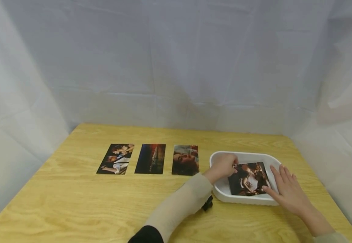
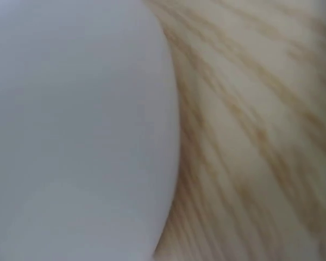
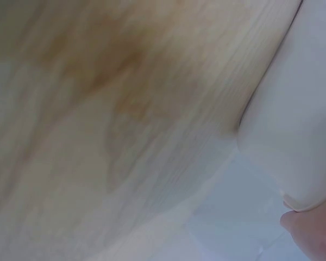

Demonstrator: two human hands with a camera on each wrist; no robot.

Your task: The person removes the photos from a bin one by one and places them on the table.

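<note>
In the lower right, our left hand (image 1: 223, 166) pinches the photo's (image 1: 248, 179) upper-left corner inside the white tray (image 1: 243, 199); our right hand (image 1: 286, 189) lies flat, fingers straight, at its right edge. The photo's long axis runs toward the frame's top.

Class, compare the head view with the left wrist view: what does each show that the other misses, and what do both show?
Only the head view shows three photos laid in a row, the left hand pinching a dark photo in the white tray, and the right hand with straight fingers at the tray's right edge. The left wrist view adds nothing of its own: only a blurred close-up. Both show the white tray's wall and the wooden table.
</note>
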